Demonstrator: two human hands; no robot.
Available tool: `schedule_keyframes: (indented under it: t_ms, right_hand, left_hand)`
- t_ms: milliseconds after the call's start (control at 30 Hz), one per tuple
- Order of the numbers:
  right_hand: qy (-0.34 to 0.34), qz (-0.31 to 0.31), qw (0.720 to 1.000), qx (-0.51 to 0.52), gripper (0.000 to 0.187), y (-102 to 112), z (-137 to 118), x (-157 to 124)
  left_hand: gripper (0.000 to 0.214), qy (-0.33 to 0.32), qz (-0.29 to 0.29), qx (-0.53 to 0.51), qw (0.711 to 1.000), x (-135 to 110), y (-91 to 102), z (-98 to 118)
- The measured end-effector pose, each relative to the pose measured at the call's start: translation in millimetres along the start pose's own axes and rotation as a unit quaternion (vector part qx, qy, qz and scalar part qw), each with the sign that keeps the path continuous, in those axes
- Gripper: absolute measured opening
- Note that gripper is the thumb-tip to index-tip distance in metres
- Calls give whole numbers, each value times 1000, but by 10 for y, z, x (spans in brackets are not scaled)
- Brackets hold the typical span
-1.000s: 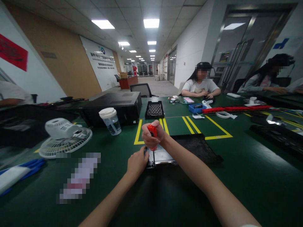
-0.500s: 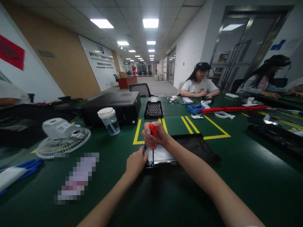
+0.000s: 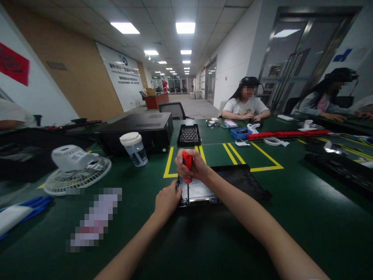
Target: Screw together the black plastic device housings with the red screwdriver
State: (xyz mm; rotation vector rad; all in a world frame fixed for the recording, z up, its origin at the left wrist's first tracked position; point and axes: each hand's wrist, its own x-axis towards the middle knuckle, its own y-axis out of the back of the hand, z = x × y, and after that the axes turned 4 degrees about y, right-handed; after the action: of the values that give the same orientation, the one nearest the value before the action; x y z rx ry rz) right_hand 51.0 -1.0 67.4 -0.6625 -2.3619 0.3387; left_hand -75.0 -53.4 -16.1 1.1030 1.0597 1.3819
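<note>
My right hand (image 3: 194,165) is closed round the red handle of a screwdriver (image 3: 187,159), held upright with its shaft pointing down. Beneath it lies a flat black casing (image 3: 237,181) with a silver metal plate (image 3: 201,190) at its left part. The screwdriver's shaft meets the left end of this plate, but I cannot make out its tip or any screw. My left hand (image 3: 168,199) grips the casing's left edge, thumb on top, the other fingers mostly hidden.
On the left are a white fan (image 3: 75,165), a lidded cup (image 3: 134,149), a large black case (image 3: 136,130) and blue-white gloves (image 3: 21,214). Ahead stand a black tray (image 3: 189,135) and a blue box (image 3: 241,133). Co-workers sit across the table at right; another black panel (image 3: 340,175) lies nearer.
Both hands stay in place on the screwdriver and the casing. The right hand and the handle show only a very slight shift.
</note>
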Motion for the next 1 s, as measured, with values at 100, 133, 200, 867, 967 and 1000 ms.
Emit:
schedule_keyframes:
  t_ms: [100,133,200,867,967,1000]
  right_hand:
    - [-18,24,999,-20,31,-30,5,3]
    - [-21,29,999,-25,31,-41,6,3]
    - [-16,33,999,-33,30,-63,6,-1]
    - [92,147,979,-104,22,-257,20,-87]
    - [105,165,973,-122,22,-286,28,-91]
    - [107,171,971,-128,22,-298,31,-92]
  left_hand:
    - [37,10,-8,-1,1000,-2,4,7]
    - [36,12,-9,-1,1000,-2,4,9]
    - [36,10,-7,1,1000,-2,1,8]
    - [38,-19,13,8,1000,20,-75,-53]
    - [38,-17,8,8,1000,21,-69,-45]
    - [37,-14,5,9,1000,21,-66,-40]
